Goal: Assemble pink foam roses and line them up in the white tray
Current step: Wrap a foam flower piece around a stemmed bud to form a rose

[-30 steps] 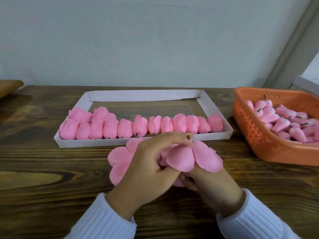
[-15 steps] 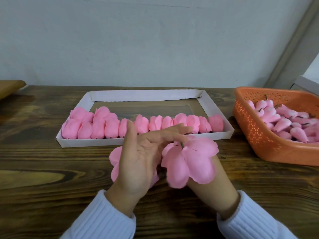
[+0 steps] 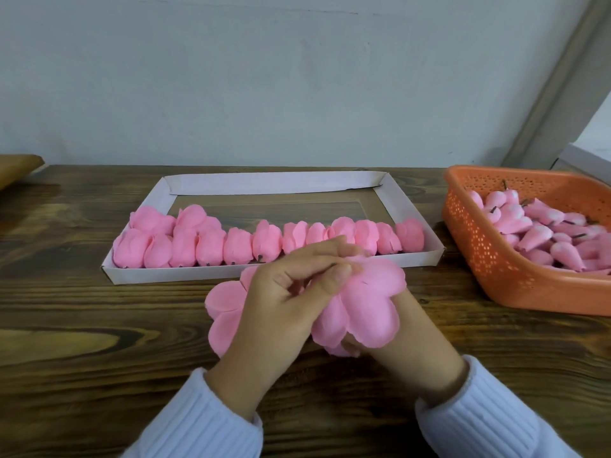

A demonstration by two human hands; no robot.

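1. Just now my left hand (image 3: 281,302), spread open a moment earlier, pinched the half-built rose (image 3: 370,302) at its centre. My right hand (image 3: 420,328) gripped it from beneath, fingers mostly hidden, just near of the white tray (image 3: 413,256).
2. I judged the petals were being seated; placing remained.
3. Finished roses (image 3: 238,246) lined the tray's near side, with an orange basket (image 3: 479,252) of buds (image 3: 545,233) to the right.
4. No writing was readable.
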